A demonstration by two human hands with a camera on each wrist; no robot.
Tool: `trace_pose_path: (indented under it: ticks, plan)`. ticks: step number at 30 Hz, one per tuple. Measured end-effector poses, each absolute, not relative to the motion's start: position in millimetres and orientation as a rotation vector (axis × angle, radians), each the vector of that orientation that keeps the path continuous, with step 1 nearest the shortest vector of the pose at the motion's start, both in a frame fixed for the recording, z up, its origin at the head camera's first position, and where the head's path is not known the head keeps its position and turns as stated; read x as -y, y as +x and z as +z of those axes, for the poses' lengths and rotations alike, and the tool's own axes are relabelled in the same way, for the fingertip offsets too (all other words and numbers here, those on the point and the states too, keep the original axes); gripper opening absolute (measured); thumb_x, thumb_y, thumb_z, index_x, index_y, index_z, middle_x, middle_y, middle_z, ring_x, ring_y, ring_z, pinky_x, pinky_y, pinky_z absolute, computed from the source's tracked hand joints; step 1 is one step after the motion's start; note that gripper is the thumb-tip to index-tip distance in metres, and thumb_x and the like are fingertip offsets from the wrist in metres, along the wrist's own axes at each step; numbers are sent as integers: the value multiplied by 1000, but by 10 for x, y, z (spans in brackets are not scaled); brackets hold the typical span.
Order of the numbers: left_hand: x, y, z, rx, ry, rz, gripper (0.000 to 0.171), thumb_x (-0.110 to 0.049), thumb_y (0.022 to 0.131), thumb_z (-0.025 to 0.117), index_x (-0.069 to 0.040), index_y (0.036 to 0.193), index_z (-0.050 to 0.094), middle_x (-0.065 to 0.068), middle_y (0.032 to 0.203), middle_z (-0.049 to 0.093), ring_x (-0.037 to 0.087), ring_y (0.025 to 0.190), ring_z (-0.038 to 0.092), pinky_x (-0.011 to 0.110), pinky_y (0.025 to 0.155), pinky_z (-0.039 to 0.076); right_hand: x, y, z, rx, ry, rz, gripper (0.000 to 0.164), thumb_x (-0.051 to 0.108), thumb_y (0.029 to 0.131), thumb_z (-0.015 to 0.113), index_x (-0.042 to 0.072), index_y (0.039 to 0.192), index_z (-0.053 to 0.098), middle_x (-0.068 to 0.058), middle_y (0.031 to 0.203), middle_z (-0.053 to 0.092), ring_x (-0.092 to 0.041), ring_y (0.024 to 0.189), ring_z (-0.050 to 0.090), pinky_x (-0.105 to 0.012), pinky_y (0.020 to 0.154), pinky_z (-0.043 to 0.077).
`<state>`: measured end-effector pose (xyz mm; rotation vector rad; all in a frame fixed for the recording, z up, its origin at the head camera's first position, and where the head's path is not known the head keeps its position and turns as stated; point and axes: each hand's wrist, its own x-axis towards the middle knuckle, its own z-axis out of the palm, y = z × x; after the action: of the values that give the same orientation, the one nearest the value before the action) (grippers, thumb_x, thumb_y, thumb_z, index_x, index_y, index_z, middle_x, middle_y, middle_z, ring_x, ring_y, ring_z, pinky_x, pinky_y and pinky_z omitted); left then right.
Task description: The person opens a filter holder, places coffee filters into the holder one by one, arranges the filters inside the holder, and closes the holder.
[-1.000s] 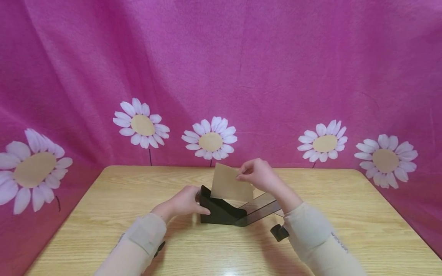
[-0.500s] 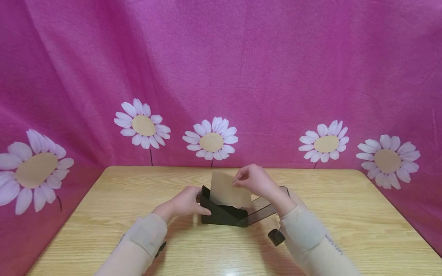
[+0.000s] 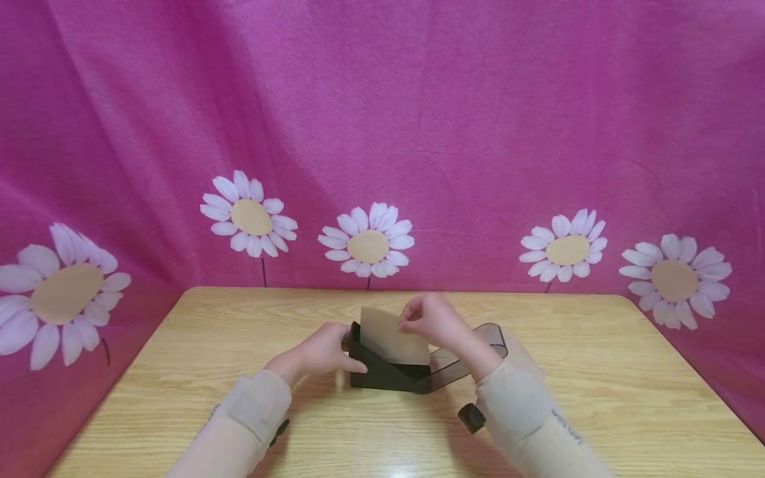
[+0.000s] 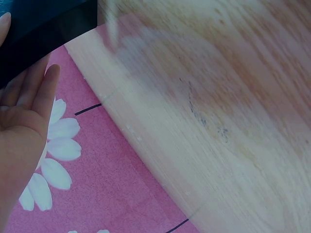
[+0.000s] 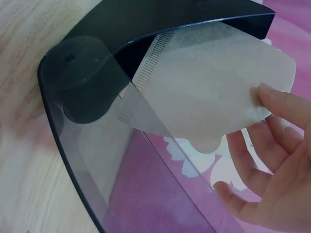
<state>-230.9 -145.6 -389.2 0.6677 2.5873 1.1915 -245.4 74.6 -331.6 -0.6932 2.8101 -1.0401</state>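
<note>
Near the table's middle stands a black filter holder [image 3: 382, 377], its smoky see-through lid [image 3: 448, 373] swung out to the right. My left hand [image 3: 319, 348] grips the holder's left end, thumb on the front face and fingers behind. Pinched at its upper right edge by my right hand [image 3: 437, 321] is a tan paper coffee filter [image 3: 382, 334], its lower part down inside the holder. The right wrist view shows the filter's crimped seam [image 5: 153, 60] at the holder's opening, with thumb and fingertips at the opposite edge. In the left wrist view the dark holder [image 4: 53, 29] rests above the fingers.
The light wood table [image 3: 179, 398] reaches back to a pink curtain [image 3: 466, 133] printed with white daisies. The open lid extends under my right forearm. Dark wrist-worn pieces [image 3: 472, 418] hang below the forearms.
The coffee filter has moved down and slightly left, deeper into the holder, with my right hand lowering along with it. My left hand keeps its grip on the holder.
</note>
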Motion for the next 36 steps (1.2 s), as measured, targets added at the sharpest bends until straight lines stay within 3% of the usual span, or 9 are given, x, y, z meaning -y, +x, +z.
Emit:
trace_pose_path:
  ticks: [22, 36]
  plan:
    - [1454, -2299, -3872, -2570, 614, 1191, 33, -15, 73, 80, -11, 102, 65, -2, 96, 68, 9, 89, 60, 31, 89, 49, -661, -2442, -3505, -2796, -617, -1040, 8, 6, 77, 72, 4, 70, 68, 3, 62, 61, -6, 59, 45, -20, 54, 39]
    - [1451, -2296, -3880, -2567, 622, 1204, 30, -14, 73, 80, -8, 99, 65, 0, 93, 68, 9, 86, 61, 31, 88, 50, -570, -2424, -3604, -2865, -560, -909, 10, 10, 75, 75, 10, 68, 69, 6, 60, 60, -6, 59, 47, -22, 57, 41]
